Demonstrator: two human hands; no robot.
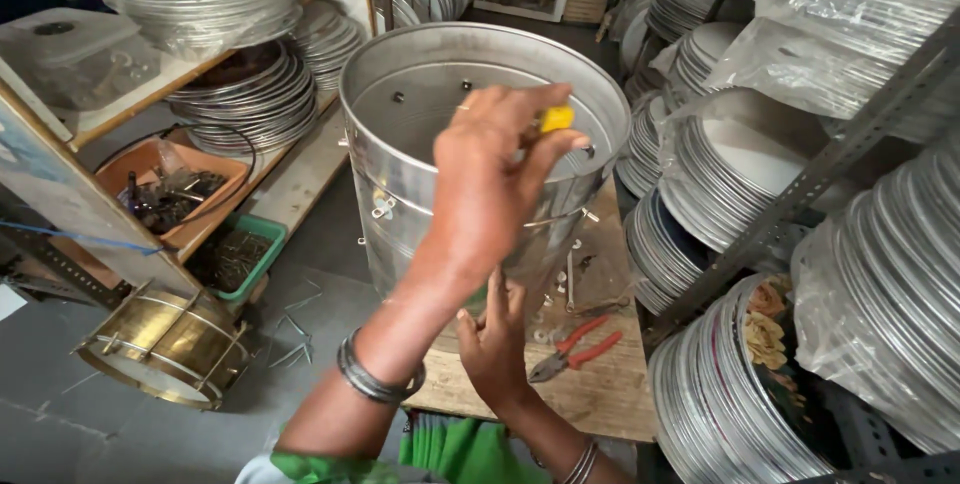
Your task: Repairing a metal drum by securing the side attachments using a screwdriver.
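The drum shell (480, 144) is bright sheet metal, smooth and dully shining, with small metal bolts through its wall. The tool handle (556, 118) is glossy yellow plastic. The worktop (600, 384) is bare pale wood, rough and scuffed. The pliers (575, 349) are grey metal with matt red plastic handles. The small drum (165, 344) on the floor is brassy metal, worn. The stacked rings (250, 94) are silvery metal, some wrapped in clear crinkled plastic film.

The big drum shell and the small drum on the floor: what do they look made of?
Drum shell: thin sheet metal, probably aluminium or steel, with a dull silver brushed sheen and riveted holes. Small drum: likely brass, going by its yellow-gold polished shine, with metal tension rods.
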